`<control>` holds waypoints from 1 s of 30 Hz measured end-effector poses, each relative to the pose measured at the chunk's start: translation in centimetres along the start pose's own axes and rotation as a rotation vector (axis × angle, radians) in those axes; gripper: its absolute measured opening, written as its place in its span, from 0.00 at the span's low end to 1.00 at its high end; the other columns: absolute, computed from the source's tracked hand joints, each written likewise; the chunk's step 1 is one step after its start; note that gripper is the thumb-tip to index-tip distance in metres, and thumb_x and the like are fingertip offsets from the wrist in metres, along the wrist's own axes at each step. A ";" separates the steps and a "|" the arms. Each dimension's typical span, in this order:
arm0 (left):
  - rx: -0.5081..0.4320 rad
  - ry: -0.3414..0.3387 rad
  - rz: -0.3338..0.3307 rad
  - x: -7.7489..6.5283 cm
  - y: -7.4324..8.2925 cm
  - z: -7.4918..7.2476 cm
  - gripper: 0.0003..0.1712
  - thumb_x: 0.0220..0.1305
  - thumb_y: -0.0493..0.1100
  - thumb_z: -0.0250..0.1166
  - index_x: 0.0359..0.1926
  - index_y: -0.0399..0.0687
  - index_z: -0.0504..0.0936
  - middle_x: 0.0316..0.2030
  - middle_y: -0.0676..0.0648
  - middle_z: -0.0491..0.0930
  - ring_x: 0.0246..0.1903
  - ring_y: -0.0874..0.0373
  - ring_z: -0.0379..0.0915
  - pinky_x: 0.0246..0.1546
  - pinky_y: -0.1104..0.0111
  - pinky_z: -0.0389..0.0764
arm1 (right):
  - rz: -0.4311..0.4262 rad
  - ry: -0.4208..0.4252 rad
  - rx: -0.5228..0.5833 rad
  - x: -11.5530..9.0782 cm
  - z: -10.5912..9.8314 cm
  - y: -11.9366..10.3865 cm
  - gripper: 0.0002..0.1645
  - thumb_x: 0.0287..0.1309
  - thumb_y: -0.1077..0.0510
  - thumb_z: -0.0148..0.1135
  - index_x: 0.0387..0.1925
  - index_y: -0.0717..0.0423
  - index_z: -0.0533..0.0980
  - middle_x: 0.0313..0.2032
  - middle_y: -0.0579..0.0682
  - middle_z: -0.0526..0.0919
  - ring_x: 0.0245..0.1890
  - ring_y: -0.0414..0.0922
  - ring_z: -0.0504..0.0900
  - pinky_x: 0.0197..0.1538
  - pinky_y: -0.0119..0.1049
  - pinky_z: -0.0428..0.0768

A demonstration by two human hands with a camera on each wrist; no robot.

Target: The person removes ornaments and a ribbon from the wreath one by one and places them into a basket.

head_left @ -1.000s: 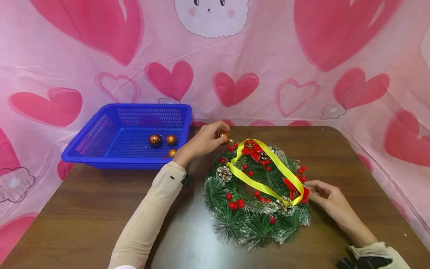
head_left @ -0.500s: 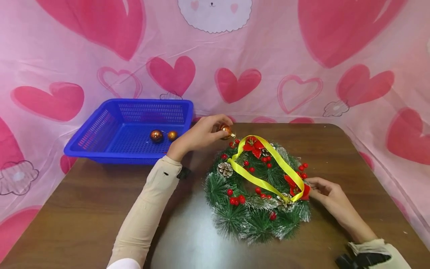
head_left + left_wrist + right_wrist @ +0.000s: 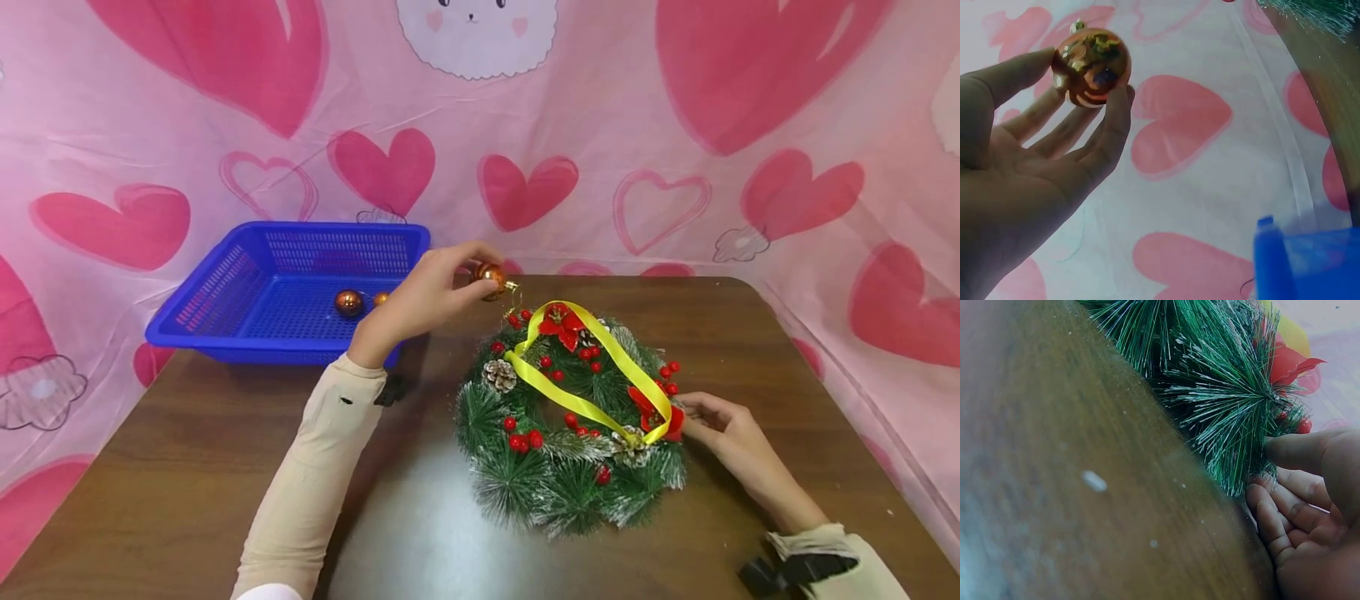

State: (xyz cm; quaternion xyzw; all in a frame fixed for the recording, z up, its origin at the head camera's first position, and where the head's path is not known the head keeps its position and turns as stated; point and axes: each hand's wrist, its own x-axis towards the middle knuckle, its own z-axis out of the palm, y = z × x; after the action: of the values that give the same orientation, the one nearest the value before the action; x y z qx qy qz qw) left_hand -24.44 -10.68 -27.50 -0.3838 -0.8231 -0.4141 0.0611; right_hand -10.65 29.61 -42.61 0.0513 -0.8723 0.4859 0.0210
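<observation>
My left hand (image 3: 420, 296) holds a shiny copper Christmas bauble (image 3: 490, 282) in its fingertips, raised just beyond the far left edge of the wreath. The bauble's gold cap points to the right, and a thin loop of cord hangs from it. In the left wrist view the thumb and fingers pinch the bauble (image 3: 1092, 67) around its sides. The green wreath (image 3: 510, 487) lies on the table, with pinecones, red berries, red flowers and a yellow ribbon (image 3: 570, 404). At its right edge my right hand (image 3: 738, 446) pinches the greenery (image 3: 1229, 406) between thumb and fingers.
A blue plastic basket (image 3: 247, 343) stands at the back left, with a copper bauble (image 3: 348, 303) and a partly hidden smaller gold one (image 3: 381, 298) inside. The brown table (image 3: 187, 467) reaches back to a pink heart-patterned cloth (image 3: 615, 100).
The left hand has lifted the bauble up and slightly left, away from the wreath, and the hanging cord now shows. My right hand keeps its place at the wreath's edge.
</observation>
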 end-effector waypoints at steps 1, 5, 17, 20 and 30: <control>0.007 0.028 -0.007 -0.3 0.1 -0.2 0.12 0.67 0.38 0.66 0.50 0.43 0.81 0.44 0.49 0.84 0.44 0.59 0.81 0.51 0.67 0.80 | -0.003 0.001 -0.003 0.2 0.0 0.0 0.18 0.65 0.59 0.64 0.53 0.65 0.78 0.37 0.42 0.86 0.37 0.37 0.82 0.40 0.27 0.78; 0.020 0.115 -0.021 -1.6 0.2 -0.9 0.12 0.66 0.37 0.67 0.50 0.42 0.81 0.44 0.48 0.83 0.43 0.57 0.80 0.49 0.66 0.81 | -0.011 0.000 -0.006 0.6 0.0 0.1 0.19 0.65 0.58 0.64 0.53 0.66 0.78 0.37 0.41 0.86 0.37 0.36 0.82 0.40 0.26 0.78; 0.205 0.348 -0.001 -5.8 0.5 -3.2 0.16 0.64 0.38 0.69 0.52 0.41 0.81 0.44 0.47 0.81 0.43 0.58 0.76 0.38 0.61 0.83 | -0.017 0.023 -0.026 0.5 -1.1 0.5 0.18 0.65 0.60 0.64 0.53 0.66 0.78 0.37 0.36 0.85 0.37 0.33 0.81 0.40 0.24 0.76; 0.197 0.403 -0.016 -7.1 0.4 -3.7 0.17 0.62 0.38 0.70 0.51 0.40 0.81 0.46 0.48 0.81 0.46 0.58 0.77 0.39 0.62 0.84 | -0.015 0.025 -0.033 0.6 -1.4 0.6 0.17 0.65 0.61 0.64 0.53 0.66 0.78 0.37 0.35 0.84 0.37 0.33 0.80 0.40 0.23 0.76; 0.249 0.526 -0.120 -10.5 -1.6 -5.1 0.18 0.59 0.36 0.72 0.50 0.38 0.79 0.46 0.44 0.81 0.50 0.52 0.80 0.42 0.59 0.84 | -0.021 0.019 -0.018 0.7 -1.1 0.9 0.16 0.64 0.62 0.65 0.52 0.64 0.79 0.36 0.34 0.84 0.37 0.31 0.80 0.40 0.21 0.74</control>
State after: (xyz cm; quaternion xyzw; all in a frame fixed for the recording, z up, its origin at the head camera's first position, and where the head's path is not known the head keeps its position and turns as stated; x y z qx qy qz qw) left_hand -19.28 -21.10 -29.58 -0.2035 -0.8447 -0.3979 0.2946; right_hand -11.46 30.98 -42.74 0.0558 -0.8757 0.4784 0.0347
